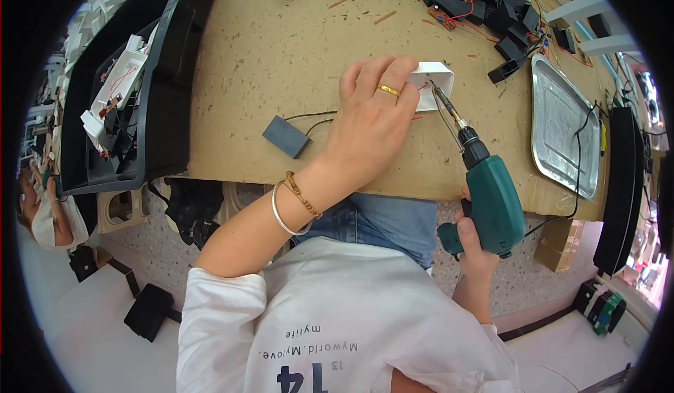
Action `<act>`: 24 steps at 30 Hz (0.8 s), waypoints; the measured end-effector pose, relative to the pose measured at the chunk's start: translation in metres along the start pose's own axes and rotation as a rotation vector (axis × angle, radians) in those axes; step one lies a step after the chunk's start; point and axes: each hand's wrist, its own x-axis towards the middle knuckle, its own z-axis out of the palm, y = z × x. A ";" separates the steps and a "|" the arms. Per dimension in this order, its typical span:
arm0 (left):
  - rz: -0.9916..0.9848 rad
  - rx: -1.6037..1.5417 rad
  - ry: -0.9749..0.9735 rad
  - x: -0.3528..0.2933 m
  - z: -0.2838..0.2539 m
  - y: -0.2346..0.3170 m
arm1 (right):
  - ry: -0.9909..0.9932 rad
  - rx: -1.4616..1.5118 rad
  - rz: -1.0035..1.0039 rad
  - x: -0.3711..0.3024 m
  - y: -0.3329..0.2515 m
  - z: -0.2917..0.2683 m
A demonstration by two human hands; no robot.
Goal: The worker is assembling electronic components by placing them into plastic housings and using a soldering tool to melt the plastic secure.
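My left hand [375, 123] is closed over a white plastic housing [444, 77], pressing it to the table; its right end stays uncovered. My right hand [474, 247] grips a green soldering gun [496, 200] by its handle. The gun's thin metal tip and feed tube reach into the open end of the housing, beside my left fingers. A short red wire shows inside there. Black leads run from under my left hand to a small dark box [286, 137] lying to its left. My fingers hide most of the housing.
A cardboard-covered table [253, 56] lies under the work. On the left, a black bin [163, 105] holds white housings and wires. Black boxes and circuit boards [484, 10] are heaped at the far right. A metal tray [546, 147] lies at right, with a black cord across it. Another person [60, 214] sits far left.
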 end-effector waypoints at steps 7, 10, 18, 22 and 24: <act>0.000 -0.006 0.012 -0.001 0.002 -0.001 | 0.006 0.013 -0.003 0.002 -0.003 0.002; -0.011 -0.004 0.005 0.000 0.001 0.001 | -0.002 0.028 -0.015 0.002 -0.003 0.002; -0.011 0.021 0.005 0.001 0.000 0.002 | 0.000 -0.027 -0.010 0.003 -0.006 0.002; -0.006 0.013 0.013 0.000 0.002 0.001 | 0.037 0.014 -0.045 0.004 -0.006 0.003; -0.008 0.019 0.010 -0.001 0.001 0.000 | 0.031 -0.001 -0.050 0.004 -0.005 0.003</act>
